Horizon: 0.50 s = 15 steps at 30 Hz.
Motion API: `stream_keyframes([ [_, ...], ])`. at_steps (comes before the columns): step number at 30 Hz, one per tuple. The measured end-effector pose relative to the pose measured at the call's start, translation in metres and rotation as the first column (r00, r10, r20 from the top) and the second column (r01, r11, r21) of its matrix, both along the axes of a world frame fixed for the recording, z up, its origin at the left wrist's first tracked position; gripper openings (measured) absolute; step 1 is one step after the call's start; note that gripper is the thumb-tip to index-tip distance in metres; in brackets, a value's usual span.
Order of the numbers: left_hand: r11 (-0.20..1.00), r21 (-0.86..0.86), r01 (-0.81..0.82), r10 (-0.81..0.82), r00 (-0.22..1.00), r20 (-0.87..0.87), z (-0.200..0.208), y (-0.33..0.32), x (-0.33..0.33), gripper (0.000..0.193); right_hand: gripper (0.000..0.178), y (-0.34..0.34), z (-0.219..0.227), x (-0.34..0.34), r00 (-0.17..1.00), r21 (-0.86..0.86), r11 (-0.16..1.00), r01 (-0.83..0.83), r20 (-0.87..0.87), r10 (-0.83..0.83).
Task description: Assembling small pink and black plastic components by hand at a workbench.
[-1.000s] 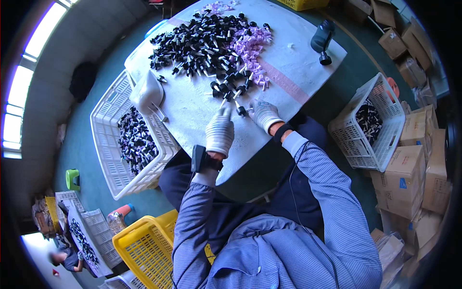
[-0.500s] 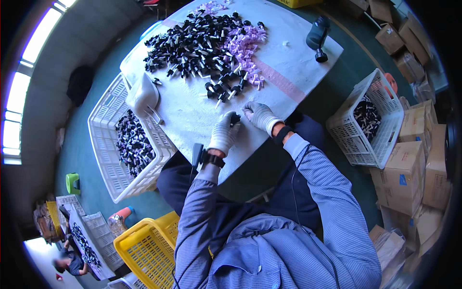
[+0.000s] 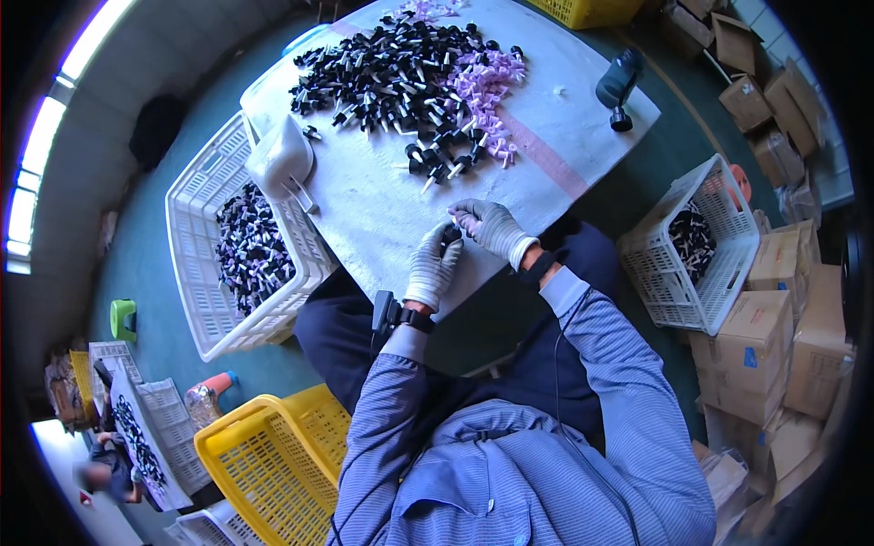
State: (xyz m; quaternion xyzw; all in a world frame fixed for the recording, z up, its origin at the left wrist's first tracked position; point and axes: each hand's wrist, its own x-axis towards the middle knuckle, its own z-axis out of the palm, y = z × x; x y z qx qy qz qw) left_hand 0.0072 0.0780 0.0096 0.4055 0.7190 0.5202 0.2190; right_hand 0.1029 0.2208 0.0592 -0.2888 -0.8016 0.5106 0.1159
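Observation:
My left hand (image 3: 431, 269), in a white knitted glove, is closed round a small black cap (image 3: 452, 234) over the near part of the white table (image 3: 364, 205). My right hand (image 3: 496, 229), gloved too, has its thumb and fingers pinched together beside that cap. What its fingertips hold is too small to name. Just beyond the hands lies a loose cluster of black caps with white stems (image 3: 441, 156). Farther back is a big heap of the same black caps (image 3: 382, 77), with lilac plastic pieces (image 3: 482, 86) along its right side.
A white scoop (image 3: 280, 159) rests at the table's left edge, above a white crate (image 3: 205, 332) of caps. Another white crate (image 3: 655, 296) stands right, near cardboard boxes (image 3: 751, 337). A dark bottle-shaped object (image 3: 620, 82) stands on the table. Behind left are a yellow crate (image 3: 264, 455) and another person (image 3: 114, 469).
My right hand has come closer to my left, its fingertips now next to the black cap. The whole view has shifted slightly; the heaps look unchanged.

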Motion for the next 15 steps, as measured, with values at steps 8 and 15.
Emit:
stream_keyframes([
  [8, 1.0, -0.02, 0.005, -0.003, 0.996, 0.085, 0.008, 0.0, 0.003, 0.038, 0.027, -0.003, 0.012, 0.002, 0.999, 0.176, 0.984, -0.024, 0.026, 0.019],
  [15, 1.0, 0.024, 0.0, -0.002, 0.995, 0.102, 0.006, 0.002, 0.004, 0.036, 0.026, 0.002, 0.014, 0.004, 0.998, 0.245, 0.968, -0.055, 0.019, 0.052],
])
